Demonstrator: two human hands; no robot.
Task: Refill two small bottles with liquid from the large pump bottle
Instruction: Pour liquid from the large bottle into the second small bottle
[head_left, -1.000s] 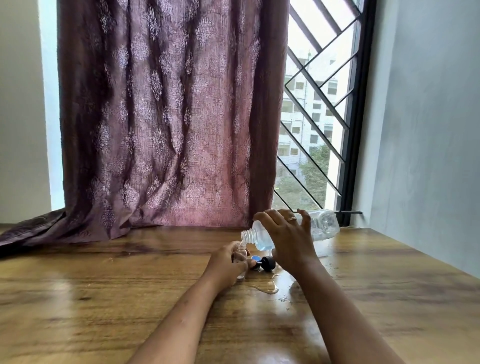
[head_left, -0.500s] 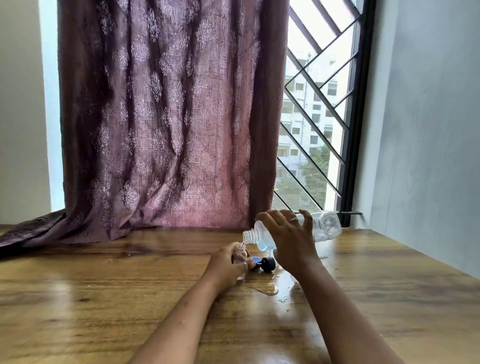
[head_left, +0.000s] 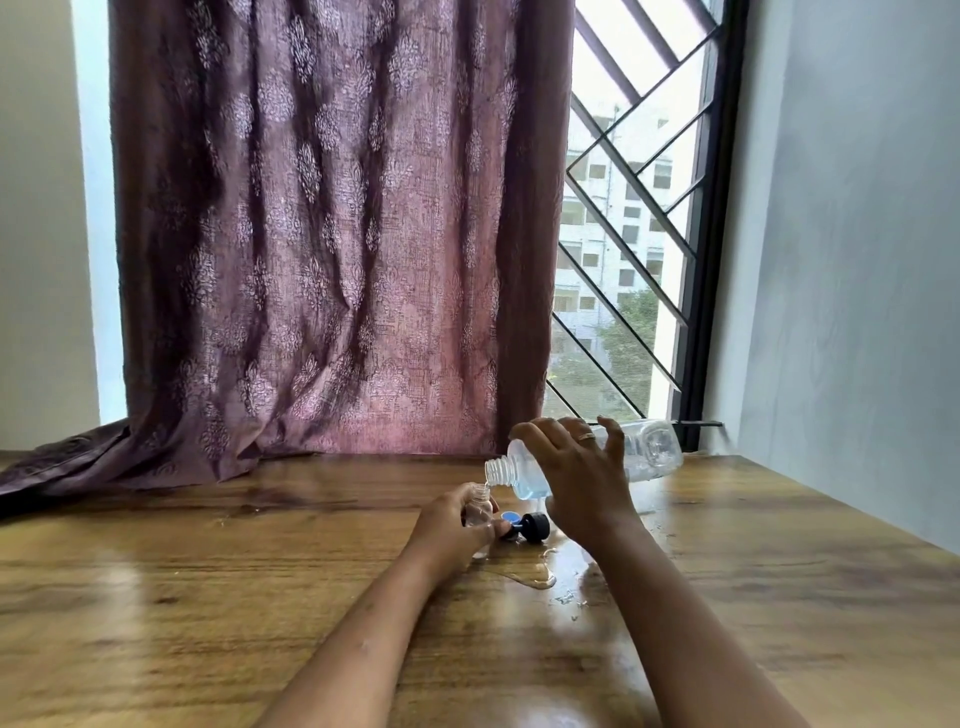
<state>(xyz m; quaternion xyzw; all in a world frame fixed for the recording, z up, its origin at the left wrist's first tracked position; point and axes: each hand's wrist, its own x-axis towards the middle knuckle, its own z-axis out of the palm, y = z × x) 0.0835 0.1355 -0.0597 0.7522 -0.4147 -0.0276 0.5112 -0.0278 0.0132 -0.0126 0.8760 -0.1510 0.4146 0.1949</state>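
My right hand (head_left: 576, 478) grips the large clear bottle (head_left: 649, 454), which is tipped on its side with its pump off. Its open threaded neck points left and down, and pale blue liquid pools near the neck. The neck sits just over the mouth of a small clear bottle (head_left: 479, 506). My left hand (head_left: 452, 525) holds that small bottle upright on the wooden table (head_left: 208, 597). A black cap (head_left: 535, 527) and a blue cap (head_left: 508, 517) lie just right of the small bottle. A second small bottle is not visible.
A puddle of spilled liquid (head_left: 535, 574) and droplets wet the table in front of the caps. A purple patterned curtain (head_left: 322, 234) hangs behind, its hem on the table at left. A barred window (head_left: 634, 234) and a grey wall (head_left: 857, 260) close the right side.
The large bottle has tipped slightly further and its neck has come closer to the small bottle's mouth. Both hands stay in nearly the same place.
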